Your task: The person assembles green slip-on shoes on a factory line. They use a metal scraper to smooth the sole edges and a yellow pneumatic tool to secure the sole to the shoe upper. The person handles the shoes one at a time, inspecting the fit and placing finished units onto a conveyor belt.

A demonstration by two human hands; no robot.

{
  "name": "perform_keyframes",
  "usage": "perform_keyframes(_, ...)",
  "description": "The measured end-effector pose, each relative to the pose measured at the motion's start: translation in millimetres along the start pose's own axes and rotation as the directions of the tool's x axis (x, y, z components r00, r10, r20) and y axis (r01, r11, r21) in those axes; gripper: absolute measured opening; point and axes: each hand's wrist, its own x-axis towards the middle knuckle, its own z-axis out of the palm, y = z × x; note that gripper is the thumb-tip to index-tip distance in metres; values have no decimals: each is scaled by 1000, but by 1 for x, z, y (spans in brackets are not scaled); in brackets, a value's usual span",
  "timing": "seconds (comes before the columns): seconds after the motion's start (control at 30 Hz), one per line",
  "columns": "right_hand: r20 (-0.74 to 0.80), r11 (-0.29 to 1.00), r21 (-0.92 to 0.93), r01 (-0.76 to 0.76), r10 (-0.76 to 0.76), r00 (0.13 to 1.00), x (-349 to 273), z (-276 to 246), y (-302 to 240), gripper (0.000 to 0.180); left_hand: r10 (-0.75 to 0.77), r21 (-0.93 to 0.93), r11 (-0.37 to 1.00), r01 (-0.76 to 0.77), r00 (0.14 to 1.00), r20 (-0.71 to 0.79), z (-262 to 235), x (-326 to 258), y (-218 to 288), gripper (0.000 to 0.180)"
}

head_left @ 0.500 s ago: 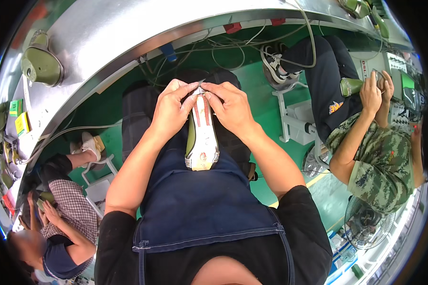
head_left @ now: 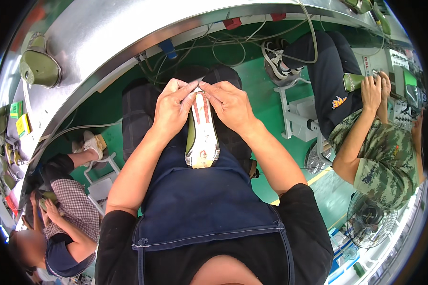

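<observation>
A green shoe upper on a last lies bottom up along my lap, its pale insole [head_left: 204, 137] facing me, with red ribbed strips towards the far end. The thumb and fingers of my left hand [head_left: 175, 102] pinch the edge at that far tip. From the other side my right hand [head_left: 230, 103] grips the same tip, its fingertips almost meeting the left ones. A small greyish bit shows between the fingertips, too covered to make out. The near end of the shoe upper rests against my blue apron [head_left: 204, 204].
A curved metal workbench [head_left: 104, 42] runs ahead and left, bearing a green shoe upper [head_left: 40, 68] and a yellow box [head_left: 22, 126]. Cables [head_left: 228, 45] hang beneath it. Co-workers sit at the left and right, the right one holding a green shoe upper [head_left: 353, 82]. A fan [head_left: 372, 218] stands lower right.
My fingertips have shifted slightly at the far tip of the shoe upper, both hands still gripping there. The co-worker on the right has moved the hands a little.
</observation>
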Motion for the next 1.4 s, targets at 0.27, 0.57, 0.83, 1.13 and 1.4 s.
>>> perform_keyframes(0.27,46,993,0,116,-116,992,8,-6,9,26,12,-30,999,-13,998,-54,10,-7,-11,28)
perform_keyframes(0.57,300,930,263,-258,176,938,24,-17,7,20,-229,-138,963,233,972,49,1,13,-7,17)
perform_keyframes(0.83,446,796,296,-527,373,813,42,-17,7,17,-241,-173,952,254,966,92,-2,18,-6,17)
perform_keyframes(1.13,419,755,351,-554,403,814,40,-9,12,13,-219,-199,950,239,969,115,-3,21,-7,15)
perform_keyframes(1.4,312,912,127,-390,337,888,43,-17,-11,8,-124,-198,970,138,989,81,2,18,-11,13)
